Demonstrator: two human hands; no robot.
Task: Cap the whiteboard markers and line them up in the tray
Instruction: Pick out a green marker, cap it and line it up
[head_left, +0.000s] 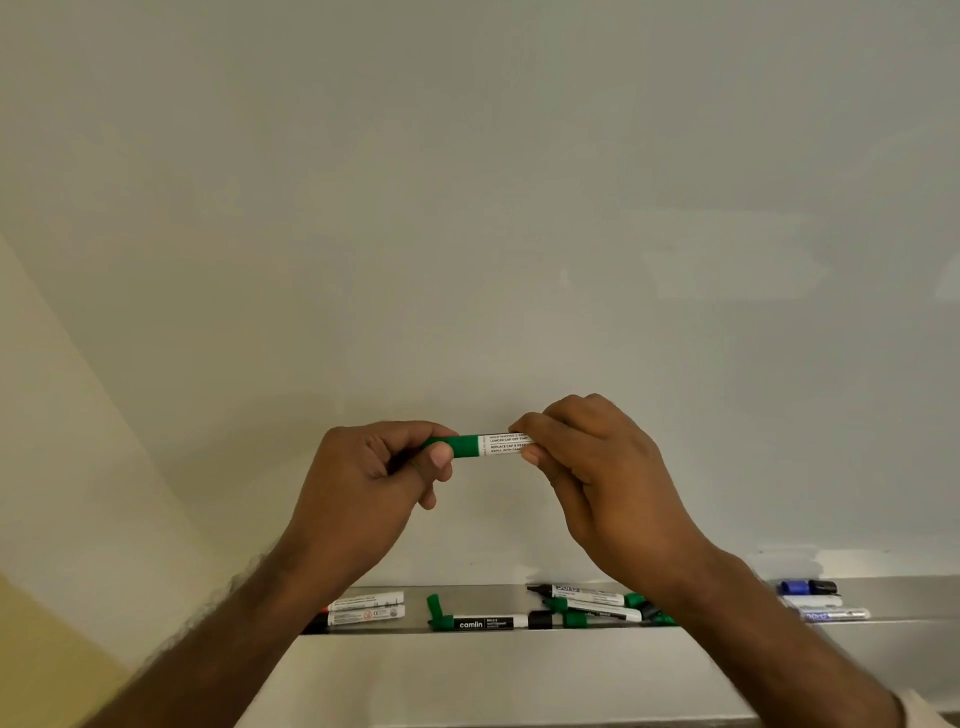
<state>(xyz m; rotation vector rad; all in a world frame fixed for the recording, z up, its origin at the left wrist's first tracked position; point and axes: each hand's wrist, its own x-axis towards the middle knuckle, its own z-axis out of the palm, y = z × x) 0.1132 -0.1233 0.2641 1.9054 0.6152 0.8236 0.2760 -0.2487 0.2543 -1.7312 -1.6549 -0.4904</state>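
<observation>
**Green marker held level between both hands above the tray**

A green marker (480, 446) lies horizontal in the air in front of the whiteboard (467, 208), spanning the gap between the two hands. Its green cap end points toward the left hand (363, 478), whose fingers curl over that end while the thumb presses up against the green part from below. Its white printed barrel runs into the right hand (592, 467), which pinches it between thumb and fingertips; the far end of the barrel is hidden inside that grip. Whether the cap is fully seated cannot be told.

Well below the hands, the metal tray (493, 595) runs along the foot of the whiteboard. In it, under the left forearm, lie two white markers (366, 610) side by side, the nearer one with a red end. Near the middle lies a black camlin marker (485, 622), parallel to the tray's front edge, with a loose green cap (434, 605) just beside its left end. To the right of it, several green and white markers (592, 605) lie in a crossed heap, partly covered by the right wrist. Farther right, beyond the right forearm, sit a blue and black marker (808, 587) and a white one with blue print (831, 614), apart from the heap.
</observation>
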